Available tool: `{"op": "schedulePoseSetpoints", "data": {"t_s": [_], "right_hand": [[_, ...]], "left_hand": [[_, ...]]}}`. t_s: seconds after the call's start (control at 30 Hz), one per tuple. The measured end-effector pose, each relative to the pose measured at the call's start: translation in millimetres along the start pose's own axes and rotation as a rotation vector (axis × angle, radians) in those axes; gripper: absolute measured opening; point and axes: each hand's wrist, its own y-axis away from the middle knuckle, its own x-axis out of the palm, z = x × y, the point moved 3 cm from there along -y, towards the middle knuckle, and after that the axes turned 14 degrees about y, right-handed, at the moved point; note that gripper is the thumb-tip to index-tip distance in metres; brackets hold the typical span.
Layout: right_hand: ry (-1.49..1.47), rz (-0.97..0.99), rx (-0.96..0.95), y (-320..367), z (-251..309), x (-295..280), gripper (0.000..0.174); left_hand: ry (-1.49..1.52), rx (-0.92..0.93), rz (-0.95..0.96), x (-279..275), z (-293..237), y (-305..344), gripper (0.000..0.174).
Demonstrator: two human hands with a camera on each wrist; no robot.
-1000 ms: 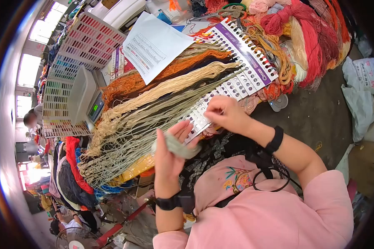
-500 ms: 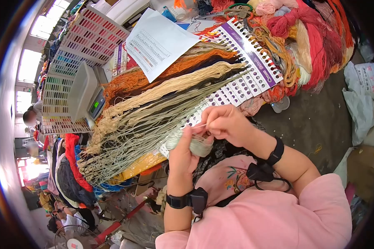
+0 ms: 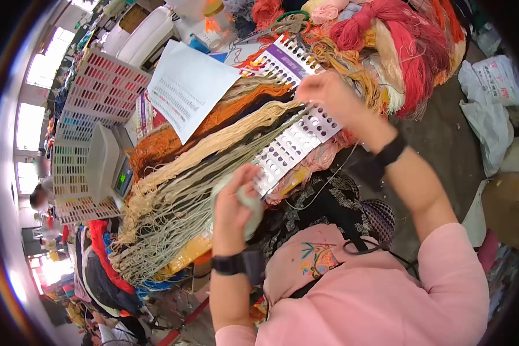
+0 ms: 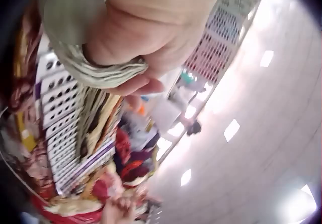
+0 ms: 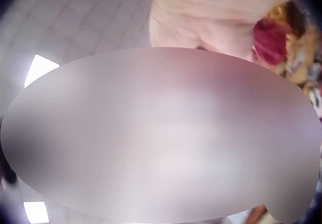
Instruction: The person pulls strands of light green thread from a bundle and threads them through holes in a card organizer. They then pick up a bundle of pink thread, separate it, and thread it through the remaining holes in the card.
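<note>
Around my left hand (image 3: 232, 210) hangs a looped pale green skein (image 3: 250, 210), gripped with the fingers bent. The left wrist view shows the skein (image 4: 100, 75) wrapped across the palm side of the left hand (image 4: 146, 28). My right hand (image 3: 334, 101), blurred by motion, is over the upper part of a white punched card (image 3: 285, 151), its fingers curled as if pinching a thread end. A thin pale thread (image 3: 328, 183) curves below the card, between the two hands. In the right wrist view the right hand (image 5: 206, 18) is mostly hidden by a blur.
Long tan, orange and grey-green yarns (image 3: 213, 141) lie across the table beside the card. A printed sheet (image 3: 191, 86), a scale (image 3: 121, 176) and a colour chart (image 3: 101, 86) are to the left. Red yarn bundles (image 3: 406, 52) lie at the upper right; a plastic bag (image 3: 490, 115) is beyond.
The hands were together at the skein half a second ago; my right hand has since moved up and away over the card. The left hand has drawn slightly left, still holding the skein.
</note>
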Motion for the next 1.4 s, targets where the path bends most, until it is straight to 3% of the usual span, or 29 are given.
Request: {"op": "schedulePoseSetpoints", "data": {"t_s": [0.03,0.1,0.2,0.27,0.37,0.5,0.7,0.9,1.2,1.33,1.4], "right_hand": [[-0.161,0.133,0.082,3.4,-22.1,33.0,0.009],[-0.087,0.179,0.119,16.4,-42.7,63.3,0.010],[0.274,-0.110,-0.417,27.3,-37.4,69.0,0.015],[0.386,-0.127,-0.426,38.8,-33.0,72.7,0.020],[0.435,-0.127,-0.460,44.9,-28.7,68.5,0.022],[0.415,-0.114,-0.530,47.5,-30.0,71.9,0.023],[0.275,-0.115,-0.468,43.6,-37.1,80.3,0.016],[0.271,-0.184,-0.492,42.9,-38.2,83.1,0.015],[0.241,-0.196,-0.449,40.8,-36.4,83.2,0.011],[0.220,-0.201,-0.454,44.0,-41.4,79.7,0.009],[0.110,-0.122,-0.396,42.0,-41.5,77.0,0.009]], "left_hand": [[-0.156,0.001,-0.060,13.0,14.1,-14.4,0.026],[-0.401,0.000,-0.209,25.3,32.4,-36.0,0.026],[-0.490,0.003,-0.194,20.9,32.8,-59.3,0.017],[-0.568,0.019,-0.134,22.3,34.5,-66.4,0.011],[-0.542,0.079,-0.238,34.5,42.1,-59.6,0.005],[-0.363,0.104,-0.156,27.7,47.8,-64.9,0.004],[-0.424,0.151,-0.219,24.4,52.5,-69.5,0.006],[-0.318,0.177,-0.130,16.5,53.5,-67.3,0.005],[-0.436,0.254,-0.224,16.9,55.3,-67.4,0.004],[0.196,0.101,0.044,7.8,36.9,-51.3,0.011],[0.334,0.028,0.114,21.2,31.8,-40.6,0.013]]}}
